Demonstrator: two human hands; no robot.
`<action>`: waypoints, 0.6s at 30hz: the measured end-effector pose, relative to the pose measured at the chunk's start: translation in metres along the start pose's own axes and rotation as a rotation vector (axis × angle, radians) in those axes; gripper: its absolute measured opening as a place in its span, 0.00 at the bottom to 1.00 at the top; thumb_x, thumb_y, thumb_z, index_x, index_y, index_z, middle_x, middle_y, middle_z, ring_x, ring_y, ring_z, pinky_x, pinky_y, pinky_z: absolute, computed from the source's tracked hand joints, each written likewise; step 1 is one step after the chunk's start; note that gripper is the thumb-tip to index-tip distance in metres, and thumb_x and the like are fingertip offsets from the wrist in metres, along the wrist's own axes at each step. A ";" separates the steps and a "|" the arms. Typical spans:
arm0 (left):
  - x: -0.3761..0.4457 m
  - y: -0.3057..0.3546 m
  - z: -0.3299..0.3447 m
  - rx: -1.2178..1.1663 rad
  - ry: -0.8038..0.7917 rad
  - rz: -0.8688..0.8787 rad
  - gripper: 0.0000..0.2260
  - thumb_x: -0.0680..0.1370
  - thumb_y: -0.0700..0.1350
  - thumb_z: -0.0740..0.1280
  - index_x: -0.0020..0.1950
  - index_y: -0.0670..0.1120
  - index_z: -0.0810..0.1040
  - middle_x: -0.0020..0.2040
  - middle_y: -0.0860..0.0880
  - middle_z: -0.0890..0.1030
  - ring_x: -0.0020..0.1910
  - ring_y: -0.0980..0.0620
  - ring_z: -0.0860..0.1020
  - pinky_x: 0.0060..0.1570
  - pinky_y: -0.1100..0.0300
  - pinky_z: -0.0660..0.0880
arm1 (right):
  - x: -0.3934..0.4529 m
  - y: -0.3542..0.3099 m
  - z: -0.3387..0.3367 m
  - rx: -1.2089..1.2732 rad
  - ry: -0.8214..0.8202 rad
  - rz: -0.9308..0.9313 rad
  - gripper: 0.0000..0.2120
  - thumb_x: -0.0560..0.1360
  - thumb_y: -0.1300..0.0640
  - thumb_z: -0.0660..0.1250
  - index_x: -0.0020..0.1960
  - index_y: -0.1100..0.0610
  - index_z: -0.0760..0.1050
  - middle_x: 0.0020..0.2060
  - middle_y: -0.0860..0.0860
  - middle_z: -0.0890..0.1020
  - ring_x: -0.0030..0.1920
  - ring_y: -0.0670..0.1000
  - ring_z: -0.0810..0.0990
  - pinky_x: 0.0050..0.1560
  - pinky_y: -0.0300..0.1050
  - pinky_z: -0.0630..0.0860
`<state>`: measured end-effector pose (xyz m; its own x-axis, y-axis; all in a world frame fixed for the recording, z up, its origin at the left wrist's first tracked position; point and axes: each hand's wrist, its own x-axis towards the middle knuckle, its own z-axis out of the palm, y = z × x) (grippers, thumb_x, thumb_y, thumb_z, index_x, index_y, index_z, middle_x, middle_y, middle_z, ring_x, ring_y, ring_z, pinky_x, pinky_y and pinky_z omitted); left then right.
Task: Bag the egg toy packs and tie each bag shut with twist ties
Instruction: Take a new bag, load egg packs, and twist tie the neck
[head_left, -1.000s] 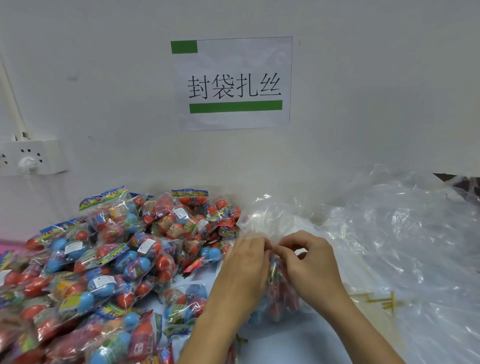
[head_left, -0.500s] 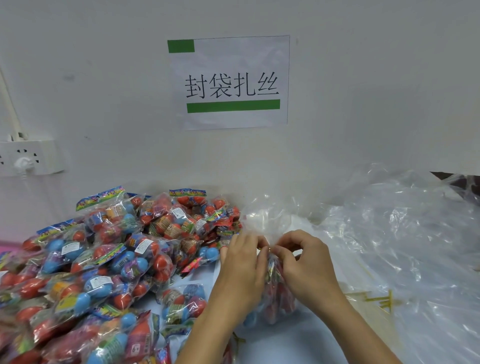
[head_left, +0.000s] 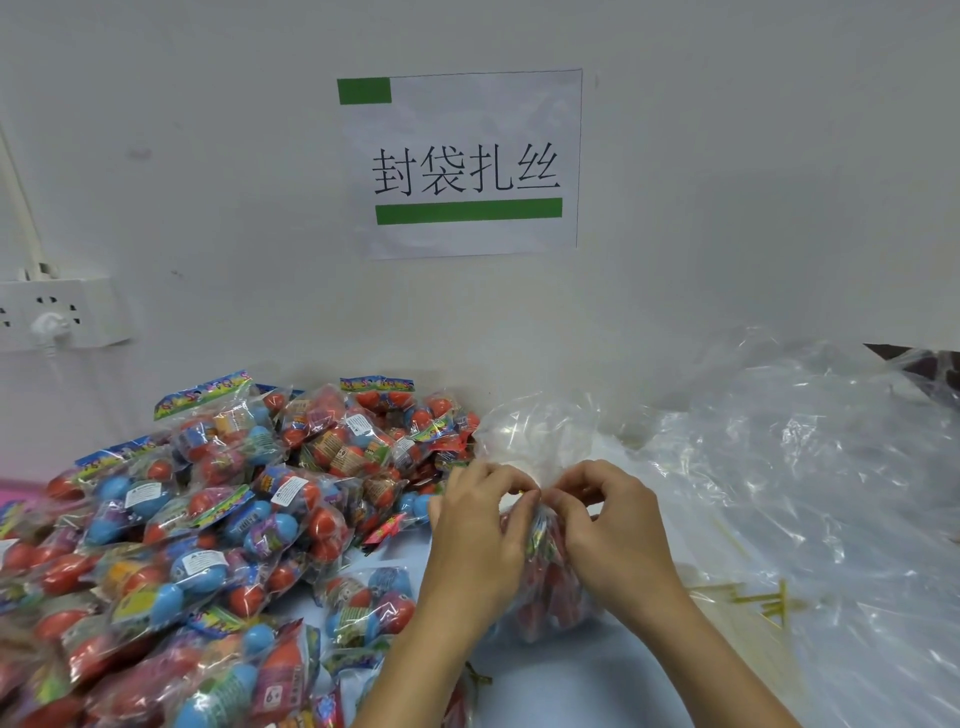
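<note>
Nearest, at the table's front edge: loose egg toy packs (head_left: 218, 660), clear wrappers showing red and blue eggs, heaped over the left half of the pale blue table (head_left: 582, 680) and running back to the wall. One single pack (head_left: 371, 603) lay apart from the heap, just left of the person's left forearm. Centre: a clear bag (head_left: 545, 577) holding red egg packs, resting on the table between both hands. Left hand (head_left: 480, 530), fingers curled, pinching the gathered neck of that bag from the left. Right hand (head_left: 610, 525), fingers curled, pinching the same neck from the right, fingertips of the two hands almost meeting. A small yellow glint, apparently a twist tie (head_left: 519, 492), showed at the pinch point; too small to tell how it was wound. Above the pinch, the bag's loose top fanned open and upright. Right of the hands: several yellow twist ties (head_left: 763, 603) lying under and beside a large crumpled mass of clear plastic bags (head_left: 810, 493) covering the right side of the table. Farthest, on the white wall: a paper sign (head_left: 467, 163) with black characters and green bars, centred; a white socket strip (head_left: 57, 314) with a plug in it, at the left edge.
</note>
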<state>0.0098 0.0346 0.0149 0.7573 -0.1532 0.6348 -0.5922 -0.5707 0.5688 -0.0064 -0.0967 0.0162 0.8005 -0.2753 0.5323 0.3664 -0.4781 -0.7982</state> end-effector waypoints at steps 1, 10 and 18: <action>-0.001 0.000 0.000 0.101 0.006 0.038 0.05 0.81 0.45 0.66 0.47 0.55 0.79 0.49 0.59 0.76 0.53 0.55 0.70 0.55 0.55 0.63 | 0.000 0.000 0.000 -0.015 0.004 -0.004 0.14 0.72 0.66 0.72 0.34 0.49 0.78 0.36 0.40 0.82 0.39 0.41 0.79 0.39 0.29 0.72; -0.003 0.007 0.002 0.415 0.034 0.216 0.10 0.79 0.46 0.56 0.45 0.47 0.76 0.44 0.51 0.77 0.45 0.48 0.74 0.42 0.53 0.72 | 0.000 0.002 0.001 -0.074 0.026 -0.018 0.14 0.72 0.65 0.73 0.33 0.49 0.77 0.33 0.44 0.80 0.39 0.42 0.79 0.38 0.33 0.72; -0.002 0.008 -0.001 0.419 -0.108 0.152 0.12 0.77 0.50 0.46 0.43 0.50 0.67 0.44 0.51 0.71 0.46 0.49 0.69 0.48 0.52 0.69 | -0.001 0.001 0.004 -0.110 0.011 -0.073 0.14 0.71 0.65 0.72 0.33 0.49 0.76 0.33 0.44 0.80 0.38 0.44 0.79 0.39 0.36 0.73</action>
<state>0.0027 0.0309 0.0186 0.7078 -0.3314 0.6239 -0.5535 -0.8089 0.1982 -0.0046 -0.0933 0.0138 0.7681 -0.2450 0.5917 0.3691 -0.5856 -0.7217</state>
